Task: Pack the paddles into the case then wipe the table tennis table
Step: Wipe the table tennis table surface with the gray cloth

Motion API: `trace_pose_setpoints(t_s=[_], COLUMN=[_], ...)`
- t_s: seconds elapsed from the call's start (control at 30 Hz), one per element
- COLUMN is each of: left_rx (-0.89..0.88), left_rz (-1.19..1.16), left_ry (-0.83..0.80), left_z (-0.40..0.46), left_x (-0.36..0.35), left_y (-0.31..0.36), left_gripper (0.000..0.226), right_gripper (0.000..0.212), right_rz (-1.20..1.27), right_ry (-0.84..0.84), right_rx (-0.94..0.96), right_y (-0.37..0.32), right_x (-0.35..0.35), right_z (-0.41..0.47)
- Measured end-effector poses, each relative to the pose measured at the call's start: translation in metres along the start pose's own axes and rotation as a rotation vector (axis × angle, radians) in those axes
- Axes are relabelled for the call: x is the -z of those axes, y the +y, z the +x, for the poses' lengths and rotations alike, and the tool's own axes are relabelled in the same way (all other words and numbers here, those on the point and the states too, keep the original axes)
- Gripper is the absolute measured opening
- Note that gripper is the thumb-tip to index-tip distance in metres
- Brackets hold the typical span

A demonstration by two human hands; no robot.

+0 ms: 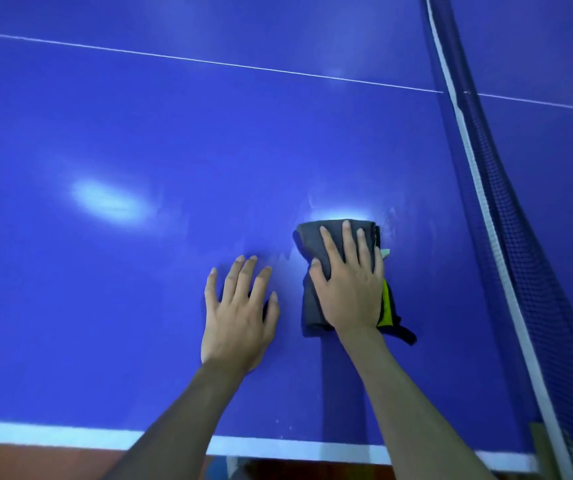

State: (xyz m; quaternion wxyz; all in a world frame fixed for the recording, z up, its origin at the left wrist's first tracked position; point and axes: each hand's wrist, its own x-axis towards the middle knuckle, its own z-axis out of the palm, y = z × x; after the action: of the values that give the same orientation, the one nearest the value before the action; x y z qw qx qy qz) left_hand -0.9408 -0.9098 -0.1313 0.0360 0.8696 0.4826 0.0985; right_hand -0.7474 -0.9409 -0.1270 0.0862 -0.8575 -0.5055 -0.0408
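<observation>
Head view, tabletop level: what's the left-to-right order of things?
Light glare patch → left hand, flat on the blue table → right hand pressing the grey cloth → net with its white band.

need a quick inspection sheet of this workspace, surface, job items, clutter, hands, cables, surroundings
surface: blue table tennis table, white lines, glare patches, faint smears near the cloth
job's things: folded grey cloth with a yellow-green edge lies flat on the table; paddles and case nothing seen
clutter: nothing seen
grippers: right hand presses flat on the cloth, fingers straight; left hand rests spread on the bare table beside it
cables: nothing seen
surroundings: net with white top band at right; reddish floor below the near edge
</observation>
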Motion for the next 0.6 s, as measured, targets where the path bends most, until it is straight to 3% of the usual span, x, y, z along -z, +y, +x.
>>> trace_pose_setpoints(t_s=[0.33,0.6], left_rx=[0.043,0.078], left_rz=[-0.155,-0.009], left_ry=[0.043,0.007], left_z=[-0.010,-0.034], left_x=[0.020,0.024], left_y=[-0.016,-0.090], left_gripper=[0.045,0.054], right_gripper=[0.062,0.065], right_rz=[0.054,0.033], right_ry=[-0.089,-0.114], right_rx=[-0.026,-0.031], right_y=[-0.059,-0.063], right_x=[0.027,0.021], right_z=[-0.192,-0.167])
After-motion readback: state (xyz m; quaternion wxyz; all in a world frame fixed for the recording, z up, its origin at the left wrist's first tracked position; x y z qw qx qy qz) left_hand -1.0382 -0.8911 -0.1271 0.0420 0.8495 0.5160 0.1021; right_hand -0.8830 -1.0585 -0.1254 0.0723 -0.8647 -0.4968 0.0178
